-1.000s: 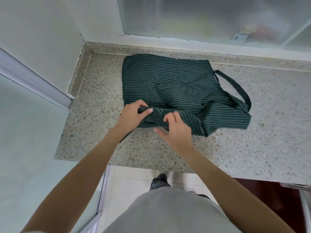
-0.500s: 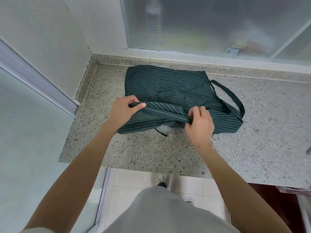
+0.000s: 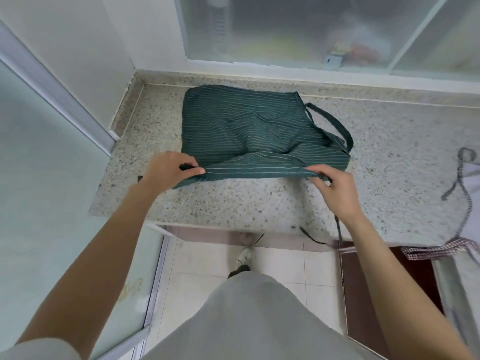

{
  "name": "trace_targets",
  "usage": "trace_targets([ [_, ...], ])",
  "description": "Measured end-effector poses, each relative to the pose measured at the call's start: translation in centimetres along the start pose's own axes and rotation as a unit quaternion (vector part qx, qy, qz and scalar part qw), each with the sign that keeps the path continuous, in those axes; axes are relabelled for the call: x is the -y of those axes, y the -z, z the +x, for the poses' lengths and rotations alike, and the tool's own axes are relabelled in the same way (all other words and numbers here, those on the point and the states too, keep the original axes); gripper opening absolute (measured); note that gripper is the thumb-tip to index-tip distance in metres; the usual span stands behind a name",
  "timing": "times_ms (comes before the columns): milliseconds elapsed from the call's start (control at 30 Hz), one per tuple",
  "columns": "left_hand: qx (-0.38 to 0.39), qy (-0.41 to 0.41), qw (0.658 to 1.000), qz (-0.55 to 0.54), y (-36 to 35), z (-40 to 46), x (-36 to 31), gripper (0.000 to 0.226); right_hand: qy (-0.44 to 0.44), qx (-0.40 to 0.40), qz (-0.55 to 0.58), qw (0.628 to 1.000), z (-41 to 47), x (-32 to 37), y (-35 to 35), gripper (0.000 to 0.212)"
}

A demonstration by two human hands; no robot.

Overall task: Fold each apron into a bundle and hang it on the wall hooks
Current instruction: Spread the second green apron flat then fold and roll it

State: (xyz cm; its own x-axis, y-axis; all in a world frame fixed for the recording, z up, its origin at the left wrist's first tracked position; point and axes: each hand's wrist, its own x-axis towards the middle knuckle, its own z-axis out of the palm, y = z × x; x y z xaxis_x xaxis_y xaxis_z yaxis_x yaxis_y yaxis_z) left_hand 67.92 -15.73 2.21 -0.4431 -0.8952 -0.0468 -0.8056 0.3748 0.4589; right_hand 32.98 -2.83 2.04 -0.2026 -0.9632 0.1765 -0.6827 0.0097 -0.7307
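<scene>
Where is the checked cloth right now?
In the head view, the checked cloth hangs over the counter's front edge at far right, right of the right hand and green apron.

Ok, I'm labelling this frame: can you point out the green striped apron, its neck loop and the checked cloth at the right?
green striped apron (image 3: 249, 126): head view, middle of the flat striped panel.
neck loop (image 3: 335, 123): head view, strap arching off the apron's right side.
checked cloth (image 3: 441, 249): head view, checked edge hanging over the counter's front.

Soft, even daylight, probably from the frosted window (image 3: 298, 29); wide-angle edges bend, faint blur throughout.
</scene>
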Motion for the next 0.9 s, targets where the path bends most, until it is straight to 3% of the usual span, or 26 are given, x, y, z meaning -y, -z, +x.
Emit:
trace_targets([
  [133, 0.073, -0.040, 0.995, 0.049, -2.1, -5.1, -1.1, 0.031, 0.020, 0.100, -0.049, 0.994, -5.2, -1.2, 1.8, 0.023],
  [300, 0.165, 0.007, 0.979, 0.120, -5.1, -11.1, -0.4, 0.058, 0.036, 0.226, -0.117, 0.966, -11.3, -2.4, 0.5, 0.022],
  [367, 0.199, 0.031, 0.973, 0.116, -6.4, -12.8, -0.1, 0.058, 0.022, 0.336, -0.164, 0.927, -13.0, -3.5, -0.8, 0.042],
  [433, 0.207, 0.054, 0.974, 0.078, -7.3, -13.3, 0.0, 0.045, -0.024, 0.384, -0.181, 0.905, -13.8, -4.5, -1.8, 0.060],
  [567, 0.157, 0.036, 0.986, 0.043, -9.1, -11.4, 0.5, 0.038, -0.050, 0.269, -0.134, 0.953, -11.8, -4.8, -3.6, 0.051],
  [800, 0.107, -0.021, 0.993, 0.040, -12.2, -0.8, -1.7, 0.051, -0.009, 0.156, -0.251, 0.955, -2.0, -6.2, -6.2, 0.040],
  [900, 0.120, -0.037, 0.991, 0.056, -13.6, 4.3, -4.1, 0.062, -0.014, 0.005, -0.212, 0.977, 0.8, -7.0, -5.8, 0.026],
])
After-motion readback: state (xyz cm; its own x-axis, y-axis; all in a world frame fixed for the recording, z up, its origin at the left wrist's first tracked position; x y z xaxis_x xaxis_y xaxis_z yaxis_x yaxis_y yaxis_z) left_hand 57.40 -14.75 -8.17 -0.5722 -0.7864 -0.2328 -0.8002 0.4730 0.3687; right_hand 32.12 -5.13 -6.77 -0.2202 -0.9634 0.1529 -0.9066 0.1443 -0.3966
